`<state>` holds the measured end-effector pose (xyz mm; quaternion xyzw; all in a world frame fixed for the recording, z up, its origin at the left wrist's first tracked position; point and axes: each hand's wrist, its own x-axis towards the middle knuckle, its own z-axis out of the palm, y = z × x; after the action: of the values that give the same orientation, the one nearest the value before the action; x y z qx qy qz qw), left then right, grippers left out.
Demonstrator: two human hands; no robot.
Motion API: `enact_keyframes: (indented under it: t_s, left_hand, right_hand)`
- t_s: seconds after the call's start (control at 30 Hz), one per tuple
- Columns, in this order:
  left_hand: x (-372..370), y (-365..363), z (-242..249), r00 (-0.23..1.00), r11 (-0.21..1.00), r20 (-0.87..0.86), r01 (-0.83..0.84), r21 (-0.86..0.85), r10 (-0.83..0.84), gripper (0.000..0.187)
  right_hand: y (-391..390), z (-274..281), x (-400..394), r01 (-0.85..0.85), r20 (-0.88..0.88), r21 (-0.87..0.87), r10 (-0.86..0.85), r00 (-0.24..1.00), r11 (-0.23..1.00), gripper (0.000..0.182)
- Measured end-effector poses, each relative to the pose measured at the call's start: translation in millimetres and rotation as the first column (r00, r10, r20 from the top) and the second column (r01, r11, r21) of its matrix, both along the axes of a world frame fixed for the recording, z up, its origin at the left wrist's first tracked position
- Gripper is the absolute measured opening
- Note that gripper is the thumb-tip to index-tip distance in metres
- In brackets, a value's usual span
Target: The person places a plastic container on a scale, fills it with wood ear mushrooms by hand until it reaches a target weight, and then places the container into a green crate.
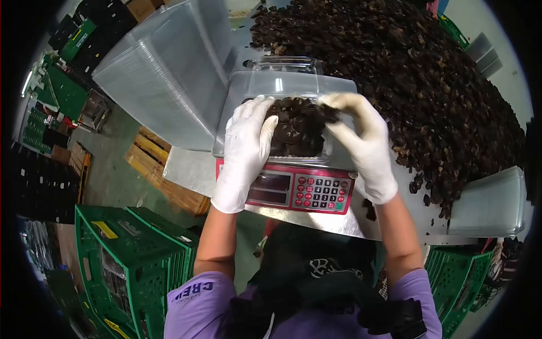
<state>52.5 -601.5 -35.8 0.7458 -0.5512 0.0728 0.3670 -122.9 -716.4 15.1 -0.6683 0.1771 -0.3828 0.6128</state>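
A clear plastic clamshell box (323, 153) rests on the pan of a digital scale (353, 195), its lid (285, 63) folded back on the far side. Dark brown wood ear mushrooms (294, 133) fill its base. My left hand (247, 138), in a white glove, lies along the box's left side, fingers extended over the edge and thumb at the mushrooms. At the box's right rim, my gloved right hand (364, 135) pinches a wood ear mushroom between thumb and fingers. The scale's red panel faces me, with its display partly behind my left wrist.
A large heap of loose mushrooms (395, 68) covers the table's far and right side. Tall stacks of clear boxes (164, 68) stand at left, with more clear boxes (488, 203) at right. Green crates (132, 243) and a wooden pallet (155, 169) are on the floor.
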Motion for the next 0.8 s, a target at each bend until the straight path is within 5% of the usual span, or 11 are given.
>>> enact_keyframes:
  t_s: [0.07,0.13,0.17,0.23,0.3,0.4,0.43,0.5,0.6,0.8]
  left_hand:
    - [-1.5,-1.4,-7.0,0.997,0.986,-0.075,-0.036,-0.161,0.024,0.034]
    - [4.9,9.6,2.8,0.982,0.973,-0.188,-0.070,-0.221,0.028,0.033]
    - [8.0,17.1,8.4,0.976,0.960,-0.210,-0.105,-0.258,0.050,0.033]
    - [10.7,34.1,14.8,0.954,0.932,-0.282,-0.189,-0.311,0.100,0.033]
    - [16.4,48.8,15.8,0.928,0.908,-0.362,-0.222,-0.355,0.085,0.033]
    - [8.5,60.4,17.1,0.849,0.891,-0.520,-0.301,-0.339,0.089,0.028]
    - [2.2,62.2,21.7,0.851,0.896,-0.506,-0.324,-0.303,0.137,0.027]
    - [-2.0,63.7,22.2,0.874,0.890,-0.460,-0.325,-0.320,0.154,0.027]
    - [-0.9,66.3,21.4,0.889,0.899,-0.411,-0.335,-0.282,0.202,0.027]
    - [1.4,47.1,-0.2,0.820,0.952,-0.557,-0.260,-0.162,0.129,0.034]
  right_hand:
    - [-11.0,0.6,-57.8,-0.056,-0.262,-0.242,-0.009,0.965,0.969,0.016]
    - [-6.3,7.7,-124.8,-0.238,-0.528,-0.104,0.150,0.836,0.966,0.018]
    - [-4.2,0.5,-157.7,-0.356,-0.698,-0.293,0.056,0.714,0.888,0.017]
    - [10.7,-6.9,-227.4,-0.496,-0.949,-0.125,0.042,0.312,0.859,0.019]
    - [28.4,-19.1,-283.7,-0.640,-0.990,-0.075,-0.132,-0.042,0.765,0.046]
    - [40.1,-19.5,-302.7,-0.245,-0.989,-0.145,-0.139,0.041,0.959,0.043]
    - [41.7,-22.0,-296.3,-0.262,-0.992,-0.128,-0.121,0.044,0.957,0.043]
    - [40.1,-29.5,-275.6,-0.216,-0.893,-0.435,-0.389,0.225,0.874,0.035]
    - [33.4,-36.5,-218.1,-0.217,-0.722,-0.618,-0.436,0.538,0.755,0.026]
    - [8.4,-29.0,-93.1,-0.107,-0.371,-0.714,-0.245,0.896,0.691,0.035]
